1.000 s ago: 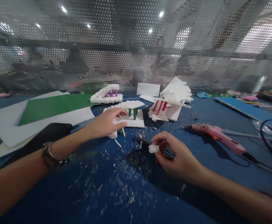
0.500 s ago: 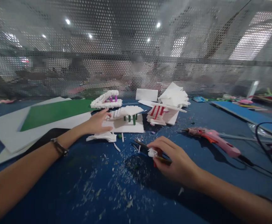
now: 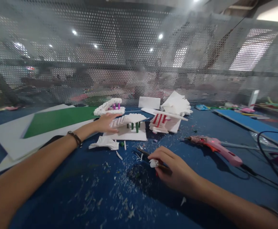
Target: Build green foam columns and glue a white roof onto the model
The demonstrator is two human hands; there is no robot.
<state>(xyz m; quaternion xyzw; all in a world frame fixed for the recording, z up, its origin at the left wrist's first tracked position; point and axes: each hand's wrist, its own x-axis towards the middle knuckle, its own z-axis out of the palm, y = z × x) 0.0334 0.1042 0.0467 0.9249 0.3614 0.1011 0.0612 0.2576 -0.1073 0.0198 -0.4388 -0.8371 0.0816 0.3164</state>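
Observation:
My left hand (image 3: 106,122) reaches forward and its fingers close on the stair part of a white foam model with green posts (image 3: 131,125) that stands on a white base. My right hand (image 3: 171,168) rests on the blue table (image 3: 81,197) nearer to me, pinching a small white foam scrap (image 3: 153,163) together with a thin dark tool (image 3: 145,152) with a red part. A crumpled white foam piece (image 3: 104,143) lies just left of the model's base.
A pink glue gun (image 3: 215,148) with its black cable (image 3: 270,152) lies to the right. Behind are a foam model with red posts (image 3: 164,122), one with purple posts (image 3: 109,107), green and white sheets (image 3: 53,119), foam shavings, and a perforated screen (image 3: 139,63).
My left hand moved off the crumpled foam piece and forward onto the green-post model. My right hand sank a little toward the table, still pinching the scrap. The camera tilted up.

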